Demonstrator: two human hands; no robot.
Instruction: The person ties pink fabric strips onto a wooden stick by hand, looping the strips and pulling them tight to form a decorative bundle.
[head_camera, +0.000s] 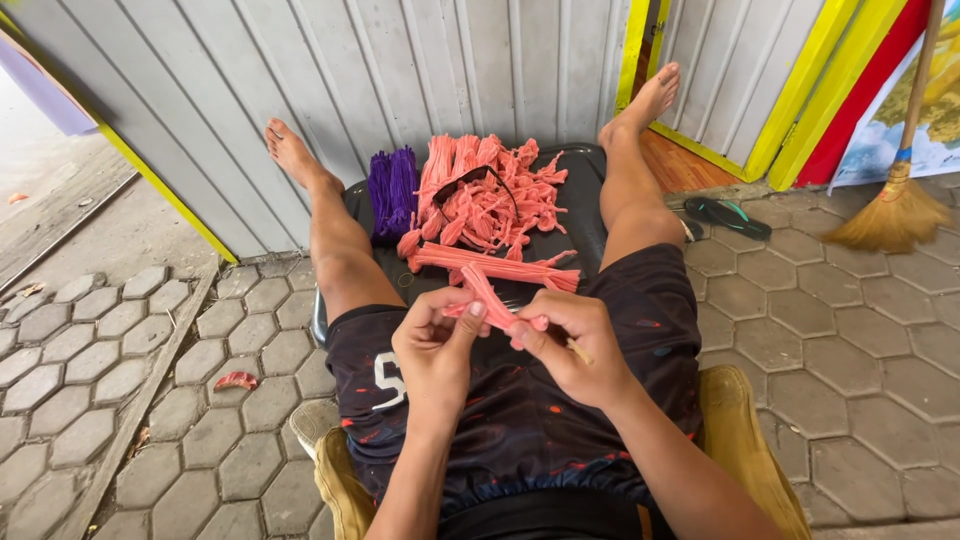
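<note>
The near end of the pink bundle (492, 298) is hidden between the fingers. Far behind it, a pink pile (490, 200) and purple bundle (392, 190) lie on a black tray (585, 215). Left hand (435, 345) and right hand (570, 345) both pinch the bundle over the lap; the right also holds a thin stick (578, 350).

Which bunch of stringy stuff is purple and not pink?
The purple bundle at the left edge of the black tray, beside the left leg. All the other bundles, including the one in the hands, are pink.
</note>
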